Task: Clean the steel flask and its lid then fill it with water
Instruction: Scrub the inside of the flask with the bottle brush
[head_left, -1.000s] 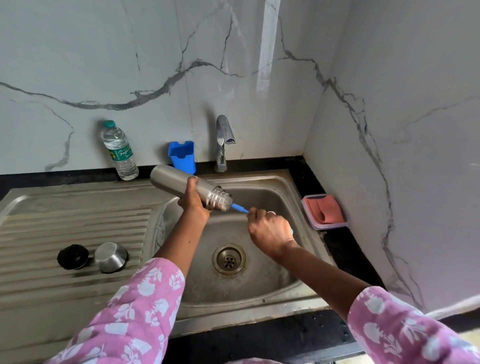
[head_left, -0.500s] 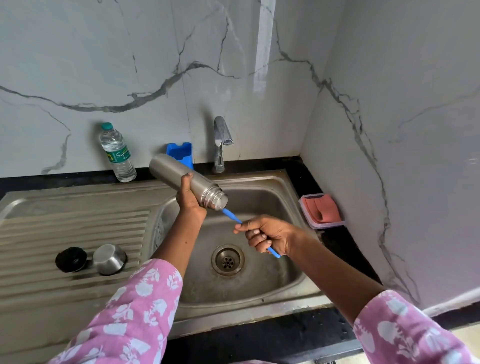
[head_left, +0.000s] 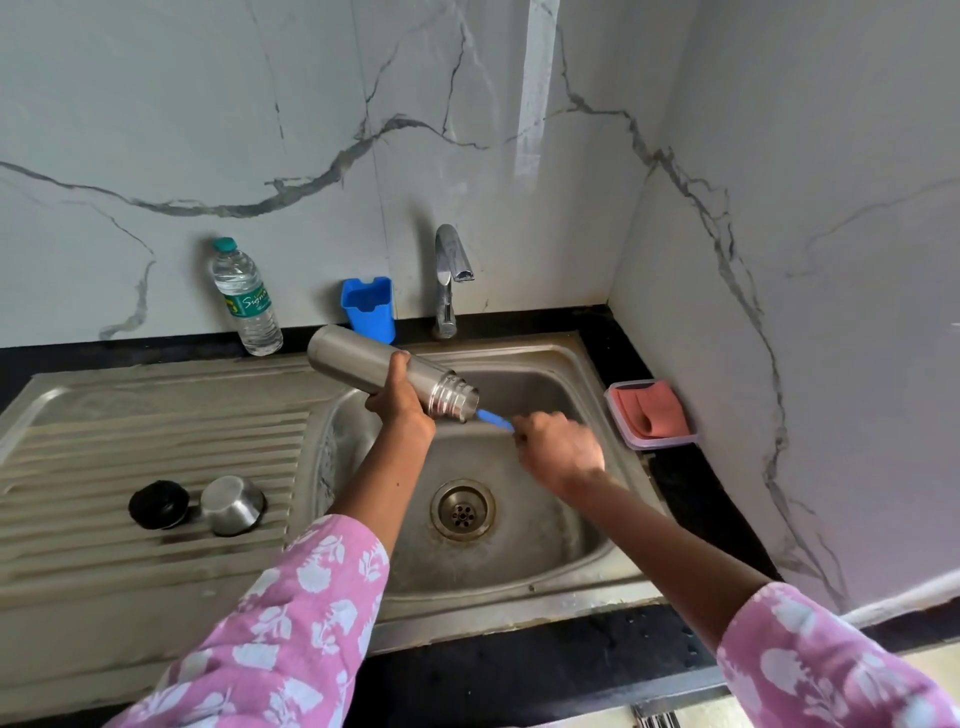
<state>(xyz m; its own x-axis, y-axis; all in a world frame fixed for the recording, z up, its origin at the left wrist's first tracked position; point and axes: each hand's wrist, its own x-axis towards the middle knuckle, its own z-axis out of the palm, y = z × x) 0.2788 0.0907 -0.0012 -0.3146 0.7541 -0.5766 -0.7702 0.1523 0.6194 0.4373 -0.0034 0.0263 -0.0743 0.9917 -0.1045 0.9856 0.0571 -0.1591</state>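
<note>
The right hand (head_left: 558, 447) has pushed back up toward the flask's mouth. Half a second ago it sat lower over the sink with a long stretch of blue handle showing; now only a short piece of the blue brush handle (head_left: 493, 420) shows between the mouth and the fist. The hand is blurred, its fingers curled round the handle. The rest of the brush is inside the flask, out of sight.

The steel flask (head_left: 363, 366) has hardly shifted. It is held in the air over the back left corner of the sink (head_left: 561, 577), lying nearly flat with its threaded mouth tipped slightly down to the right. The left hand (head_left: 397, 402) grips it round the middle from below, fingers wrapped behind and thumb up the near side.

On the draining board (head_left: 156, 441) the black stopper (head_left: 158, 505) and the steel cup lid (head_left: 232, 505), mouth down, lie just beside each other where they lay before.

The plastic water bottle (head_left: 247, 299) stands against the wall, with a teal cap and a green label whose white script begins "Sign"; the rest I cannot read. A blue holder (head_left: 369, 309) stands beside the tap (head_left: 449, 275). On the dark surface right of the sink a small tray (head_left: 623, 421) holds something pink.
</note>
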